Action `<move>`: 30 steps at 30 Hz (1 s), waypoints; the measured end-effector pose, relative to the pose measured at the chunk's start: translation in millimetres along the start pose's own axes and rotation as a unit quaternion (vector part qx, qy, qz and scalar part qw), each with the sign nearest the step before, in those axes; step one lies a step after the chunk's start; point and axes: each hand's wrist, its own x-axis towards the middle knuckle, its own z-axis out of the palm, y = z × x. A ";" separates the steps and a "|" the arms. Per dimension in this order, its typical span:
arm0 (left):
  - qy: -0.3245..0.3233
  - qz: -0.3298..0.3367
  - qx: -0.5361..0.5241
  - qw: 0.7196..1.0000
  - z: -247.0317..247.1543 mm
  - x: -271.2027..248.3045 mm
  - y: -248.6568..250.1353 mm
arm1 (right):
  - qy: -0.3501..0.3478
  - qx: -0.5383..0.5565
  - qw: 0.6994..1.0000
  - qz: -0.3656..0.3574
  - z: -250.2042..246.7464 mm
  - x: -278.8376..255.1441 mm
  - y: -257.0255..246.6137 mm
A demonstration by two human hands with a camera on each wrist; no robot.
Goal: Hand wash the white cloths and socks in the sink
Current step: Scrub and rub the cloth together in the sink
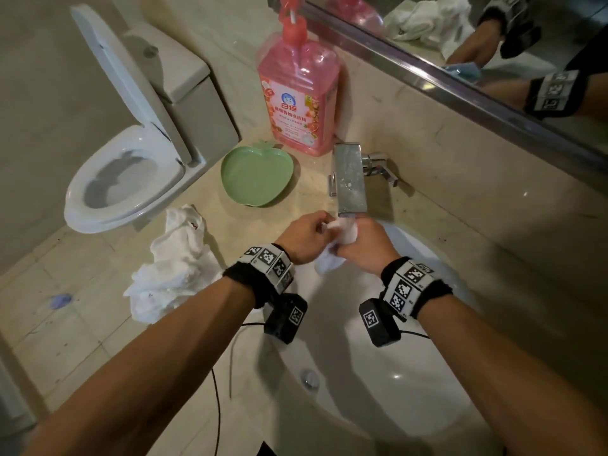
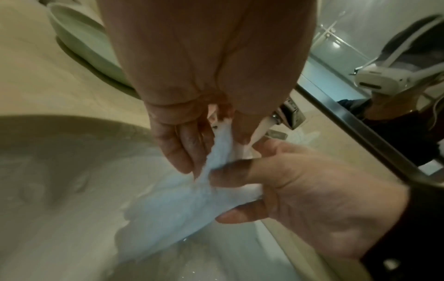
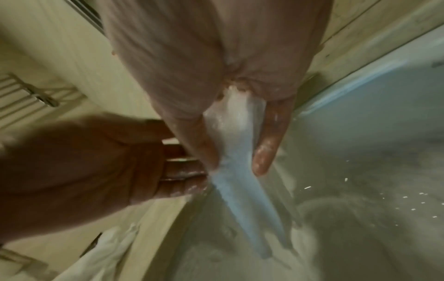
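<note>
A wet white cloth (image 1: 343,232) is bunched between both hands just under the faucet spout (image 1: 351,179), above the back of the white sink (image 1: 411,373). My left hand (image 1: 320,229) grips its upper left part. My right hand (image 1: 349,241) pinches it from the right. The cloth's lower end (image 2: 177,213) hangs toward the basin. In the right wrist view the right hand (image 3: 235,152) holds the cloth (image 3: 242,199) between thumb and fingers, with soapy residue on the skin. A pile of white cloths and socks (image 1: 174,268) lies on the counter left of the sink.
A pink detergent bottle (image 1: 297,93) and a green apple-shaped dish (image 1: 256,174) stand on the counter behind the pile. An open toilet (image 1: 128,179) is at the left. A mirror (image 1: 493,44) runs along the back wall. The drain (image 1: 310,378) sits near the basin's front.
</note>
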 end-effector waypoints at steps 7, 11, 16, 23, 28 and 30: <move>-0.086 0.000 0.034 0.996 -4.3 19.4 -12.5 | -0.018 0.104 0.992 0.063 -24.4 3.2 16.9; -0.151 0.057 0.054 0.985 7.7 31.7 -14.6 | -0.050 0.150 0.986 0.047 -32.7 0.5 16.6; -0.088 0.070 0.116 0.987 17.2 40.8 -15.4 | -0.037 0.156 0.987 0.007 -43.4 -2.2 21.0; -0.005 0.084 0.253 0.964 6.6 36.0 -10.4 | -0.142 0.219 0.955 0.140 -52.6 1.5 28.3; 0.000 0.151 0.331 0.931 3.3 32.4 3.0 | -0.202 0.184 0.945 0.180 -32.2 8.7 17.6; -0.006 0.168 0.365 0.916 2.9 34.1 6.4 | -0.221 0.157 0.945 0.180 -24.3 11.2 13.3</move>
